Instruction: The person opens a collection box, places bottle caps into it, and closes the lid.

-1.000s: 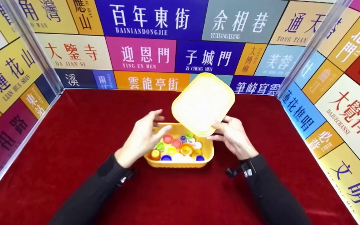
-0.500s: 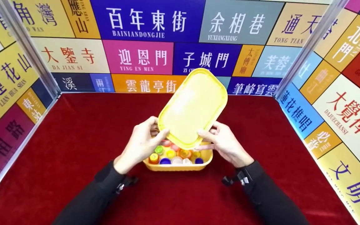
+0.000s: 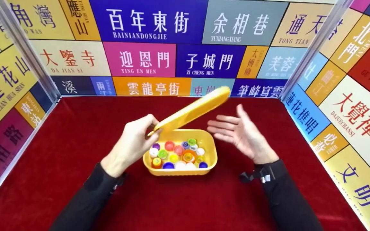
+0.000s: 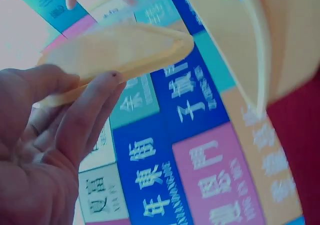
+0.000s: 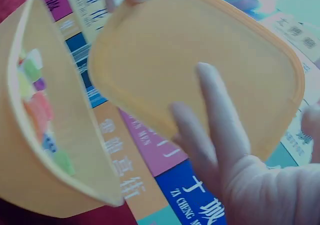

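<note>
A yellow lid (image 3: 194, 109) is tilted in the air above the yellow plastic box (image 3: 180, 172), seen nearly edge-on in the head view. My left hand (image 3: 133, 138) pinches the lid's near left end between thumb and fingers. In the left wrist view the thumb lies on one face of the lid (image 4: 120, 50) and the fingers on the other. My right hand (image 3: 244, 138) is off the lid, to the right of the box, fingers spread and holding nothing. Several colourful bottle caps (image 3: 173, 158) lie inside the box, in plain view from the head camera.
The box stands on a red cloth-covered table (image 3: 185, 202). Upright panels with coloured sign blocks (image 3: 153, 21) close off the back and both sides, joined by metal corner posts (image 3: 27, 51).
The lid has passed from my right hand to my left and turned from face-on to nearly edge-on. My right hand has let go and moved off rightward.
</note>
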The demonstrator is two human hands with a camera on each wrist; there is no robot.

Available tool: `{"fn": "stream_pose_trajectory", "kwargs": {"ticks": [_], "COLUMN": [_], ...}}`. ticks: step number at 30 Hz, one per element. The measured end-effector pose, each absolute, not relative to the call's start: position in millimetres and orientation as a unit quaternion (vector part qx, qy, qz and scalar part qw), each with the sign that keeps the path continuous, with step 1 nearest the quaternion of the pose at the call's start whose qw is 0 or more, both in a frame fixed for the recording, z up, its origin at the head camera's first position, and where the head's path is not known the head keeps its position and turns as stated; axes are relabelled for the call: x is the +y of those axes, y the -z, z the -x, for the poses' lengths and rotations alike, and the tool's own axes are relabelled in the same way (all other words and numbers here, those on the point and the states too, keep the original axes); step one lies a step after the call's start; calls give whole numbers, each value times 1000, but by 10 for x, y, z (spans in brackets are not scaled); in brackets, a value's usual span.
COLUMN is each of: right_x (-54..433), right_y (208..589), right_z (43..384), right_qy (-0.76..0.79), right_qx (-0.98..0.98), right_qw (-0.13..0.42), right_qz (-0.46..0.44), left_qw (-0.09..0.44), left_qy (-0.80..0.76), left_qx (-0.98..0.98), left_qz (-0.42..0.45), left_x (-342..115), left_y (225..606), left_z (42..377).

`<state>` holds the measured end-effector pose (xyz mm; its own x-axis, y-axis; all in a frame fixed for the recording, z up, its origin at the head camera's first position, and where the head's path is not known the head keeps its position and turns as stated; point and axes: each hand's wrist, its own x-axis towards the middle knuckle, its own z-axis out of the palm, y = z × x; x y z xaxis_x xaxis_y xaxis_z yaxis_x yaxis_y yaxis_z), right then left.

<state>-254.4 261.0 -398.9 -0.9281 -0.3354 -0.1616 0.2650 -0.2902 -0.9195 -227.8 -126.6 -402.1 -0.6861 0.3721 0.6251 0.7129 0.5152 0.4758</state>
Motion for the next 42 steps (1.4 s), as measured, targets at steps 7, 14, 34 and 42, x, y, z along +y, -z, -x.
{"fn": "stream_pose_trajectory", "kwargs": {"ticks": [7,14,34,42], "right_x": [2714,2713,2550,2495], "right_y": [4023,4091,4197,4255], "right_z": [2552,2559,2503,2475], "right_qy": [833,805,706,598], "right_qx": [535,580,686,786], "right_qw": [137,124,165,143], "right_qz": [-22,-4,63,62], "left_qw": [234,242,8,11], "left_qy": [304,295,460,428], "left_qx": [-836,-842,-882,-898], "left_qz": [393,382,103,97], "left_x": [-1326,-1337,-1400,-1413], "left_y": [4054,4042,4132,4141], "left_z": [2288,2316,2345,2290]}}
